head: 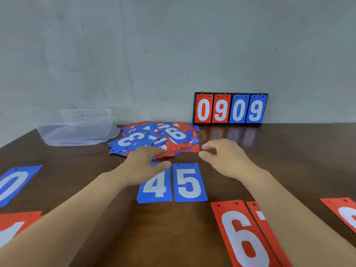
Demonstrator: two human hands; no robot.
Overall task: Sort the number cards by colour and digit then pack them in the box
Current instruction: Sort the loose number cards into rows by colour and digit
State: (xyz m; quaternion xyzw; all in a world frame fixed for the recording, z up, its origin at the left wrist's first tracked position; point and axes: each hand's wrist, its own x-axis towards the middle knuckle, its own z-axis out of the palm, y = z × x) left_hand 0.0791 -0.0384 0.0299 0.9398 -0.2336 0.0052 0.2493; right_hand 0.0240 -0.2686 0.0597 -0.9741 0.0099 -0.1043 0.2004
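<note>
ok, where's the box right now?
Head view: the clear box sits far left on the table, by the wall, just left of the loose card pile.

Bare forearms (pixel 77 212), bare hands (pixel 143 164)

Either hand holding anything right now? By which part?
Nothing held. Left hand touches the pile's near edge, fingers straight; right hand hovers empty.
</note>
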